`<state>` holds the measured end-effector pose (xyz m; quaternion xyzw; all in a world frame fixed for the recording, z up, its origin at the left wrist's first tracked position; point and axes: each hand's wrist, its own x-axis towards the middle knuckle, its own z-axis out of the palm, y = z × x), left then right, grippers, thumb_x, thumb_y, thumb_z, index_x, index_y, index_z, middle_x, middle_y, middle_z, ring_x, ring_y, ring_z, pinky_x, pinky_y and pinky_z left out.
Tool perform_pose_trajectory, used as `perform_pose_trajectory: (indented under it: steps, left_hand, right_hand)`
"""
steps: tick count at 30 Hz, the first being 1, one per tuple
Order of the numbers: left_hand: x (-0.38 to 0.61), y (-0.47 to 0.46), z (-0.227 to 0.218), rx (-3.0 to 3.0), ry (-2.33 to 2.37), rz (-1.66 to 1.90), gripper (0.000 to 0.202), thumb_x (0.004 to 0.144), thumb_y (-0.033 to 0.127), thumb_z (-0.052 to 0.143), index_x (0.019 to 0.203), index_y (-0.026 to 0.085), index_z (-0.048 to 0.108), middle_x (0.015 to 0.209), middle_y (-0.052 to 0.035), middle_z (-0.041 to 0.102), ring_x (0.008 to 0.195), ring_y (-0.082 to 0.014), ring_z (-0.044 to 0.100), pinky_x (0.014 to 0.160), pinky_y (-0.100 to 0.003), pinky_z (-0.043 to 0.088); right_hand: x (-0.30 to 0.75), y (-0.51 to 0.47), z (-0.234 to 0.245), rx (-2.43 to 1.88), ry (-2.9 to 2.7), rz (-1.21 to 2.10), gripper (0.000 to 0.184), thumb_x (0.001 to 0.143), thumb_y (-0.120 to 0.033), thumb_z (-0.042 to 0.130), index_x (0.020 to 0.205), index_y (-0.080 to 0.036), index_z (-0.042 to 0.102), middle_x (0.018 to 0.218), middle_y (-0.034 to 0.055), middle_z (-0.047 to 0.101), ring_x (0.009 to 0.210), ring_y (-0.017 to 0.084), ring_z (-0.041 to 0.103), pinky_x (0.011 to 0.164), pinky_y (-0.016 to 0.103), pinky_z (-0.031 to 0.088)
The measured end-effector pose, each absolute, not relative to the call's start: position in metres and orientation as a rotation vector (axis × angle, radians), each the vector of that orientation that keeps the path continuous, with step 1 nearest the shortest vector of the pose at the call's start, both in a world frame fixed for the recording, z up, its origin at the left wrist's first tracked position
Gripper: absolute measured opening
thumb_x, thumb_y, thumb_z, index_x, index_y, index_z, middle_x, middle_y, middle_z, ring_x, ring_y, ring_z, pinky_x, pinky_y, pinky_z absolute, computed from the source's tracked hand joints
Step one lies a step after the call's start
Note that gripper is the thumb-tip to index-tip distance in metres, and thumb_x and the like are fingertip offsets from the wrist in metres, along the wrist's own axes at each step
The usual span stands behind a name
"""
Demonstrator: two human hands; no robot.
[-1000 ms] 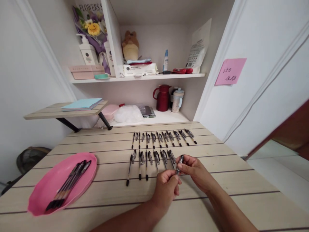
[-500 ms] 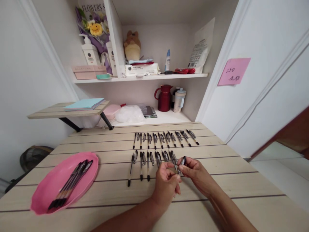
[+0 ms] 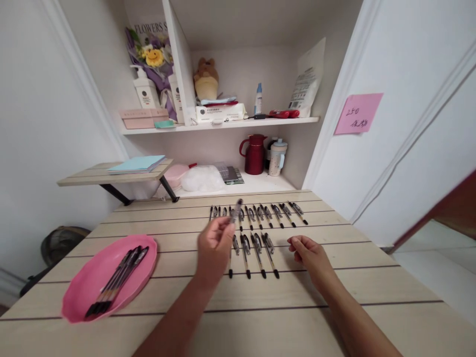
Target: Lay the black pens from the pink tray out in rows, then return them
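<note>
My left hand (image 3: 213,245) is closed around a pen (image 3: 236,210), whose dark, clip-bearing capped end points up and away from me; its lower part is hidden in the fingers, and it is slightly blurred. My right hand (image 3: 307,255) hovers to the right of the near row, fingers curled together with nothing visible in them. Beneath and beside my left hand lie uncapped pens (image 3: 270,258), each with a loose clear cap (image 3: 269,243) beside it. Part of that near row is covered by my left hand. A far row of pens (image 3: 286,215) with caps lies behind.
At the left, a pink scalloped tray (image 3: 80,292) holds several capped pens (image 3: 119,282). A small raised shelf (image 3: 87,174) with blue paper (image 3: 137,163) stands behind it. Against the back are a plastic bag (image 3: 203,178), a red jug (image 3: 255,154) and a tumbler (image 3: 277,157).
Both hands were together at the near row's right end, on the pen. My left hand has carried it left and up, over the rows; my right hand has let go and moved slightly right.
</note>
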<state>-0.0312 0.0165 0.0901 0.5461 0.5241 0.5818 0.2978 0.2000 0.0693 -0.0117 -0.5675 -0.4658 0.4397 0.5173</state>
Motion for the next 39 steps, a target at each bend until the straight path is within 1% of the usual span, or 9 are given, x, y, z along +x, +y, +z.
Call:
perform_pose_trajectory:
  steps: [4,6,11,20,24,27,31,36,39]
  left_hand:
    - [-0.110,0.005,0.115,1.851,2.173,1.572,0.030,0.079,0.032,0.044,0.103,0.018,0.057,0.086,-0.0040,0.061,0.076,-0.0160,0.056,0.067,-0.026,0.043]
    - [-0.155,-0.002,0.117,1.886,2.593,1.234,0.034,0.081,0.031,0.037,0.107,0.018,0.056,0.099,-0.0081,0.060,0.093,-0.0232,0.054,0.074,-0.032,0.042]
    - [-0.234,-0.016,0.100,1.413,2.934,0.264,0.037,0.079,0.025,0.034,0.109,0.016,0.054,0.103,-0.0139,0.061,0.089,-0.0297,0.057,0.063,-0.034,0.041]
    - [-0.249,-0.021,0.071,1.405,2.791,0.082,0.039,0.079,0.027,0.032,0.109,0.011,0.051,0.104,-0.0181,0.061,0.088,-0.0295,0.059,0.064,-0.033,0.041]
    - [-0.241,-0.015,0.072,1.533,2.809,0.201,0.047,0.079,0.033,0.031,0.113,0.007,0.051,0.112,-0.0213,0.056,0.099,-0.0321,0.054,0.073,-0.037,0.042]
    - [-0.215,-0.010,0.076,1.718,2.737,0.441,0.048,0.079,0.036,0.032,0.114,0.009,0.051,0.116,-0.0178,0.054,0.104,-0.0307,0.051,0.080,-0.038,0.041]
    - [-0.151,-0.006,0.080,1.934,2.231,0.815,0.040,0.080,0.034,0.038,0.111,0.016,0.055,0.110,-0.0096,0.058,0.102,-0.0233,0.052,0.087,-0.036,0.040]
    - [-0.067,-0.007,0.071,1.579,1.440,0.892,0.030,0.074,0.027,0.047,0.099,0.017,0.060,0.093,-0.0065,0.064,0.083,-0.0176,0.058,0.073,-0.030,0.045]
    - [-0.030,-0.003,0.058,1.260,1.192,0.843,0.036,0.072,0.021,0.048,0.106,0.012,0.054,0.088,-0.0086,0.063,0.077,-0.0157,0.058,0.068,-0.028,0.046]
  right_hand:
    - [0.199,0.069,-0.013,-1.365,-1.184,1.008,0.029,0.069,-0.046,0.055,0.074,-0.017,0.060,0.058,-0.0006,0.055,0.043,0.009,0.043,0.043,0.023,0.032]
    - [0.199,0.069,-0.012,-1.363,-1.179,0.998,0.028,0.068,-0.045,0.056,0.073,-0.017,0.060,0.057,-0.0003,0.056,0.043,0.010,0.043,0.043,0.023,0.033]
    - [0.198,0.069,-0.011,-1.412,-1.219,0.978,0.027,0.067,-0.045,0.055,0.069,-0.018,0.058,0.056,-0.0008,0.056,0.041,0.010,0.044,0.043,0.024,0.034]
    - [0.197,0.069,-0.017,-1.521,-1.506,0.741,0.026,0.071,-0.043,0.047,0.064,-0.019,0.056,0.054,0.0000,0.057,0.046,0.013,0.045,0.046,0.025,0.032]
    - [0.191,0.062,-0.013,-1.623,-1.770,0.551,0.031,0.074,-0.044,0.044,0.055,-0.021,0.053,0.050,0.0002,0.056,0.050,0.014,0.048,0.049,0.025,0.031]
    - [0.180,0.054,-0.008,-1.751,-1.954,0.431,0.035,0.073,-0.045,0.047,0.048,-0.021,0.050,0.046,0.0011,0.055,0.046,0.014,0.046,0.047,0.025,0.026]
    - [0.164,0.044,-0.006,-1.845,-2.128,0.233,0.028,0.071,-0.041,0.051,0.052,-0.021,0.056,0.052,0.0047,0.059,0.049,0.016,0.049,0.048,0.026,0.022]
    - [0.156,0.041,-0.004,-1.835,-2.182,0.163,0.026,0.074,-0.033,0.045,0.054,-0.020,0.055,0.055,0.0059,0.061,0.051,0.016,0.051,0.048,0.026,0.020]
    - [0.158,0.040,0.000,-1.766,-2.098,0.190,0.026,0.076,-0.031,0.044,0.053,-0.020,0.052,0.053,0.0033,0.059,0.049,0.014,0.048,0.049,0.025,0.022]
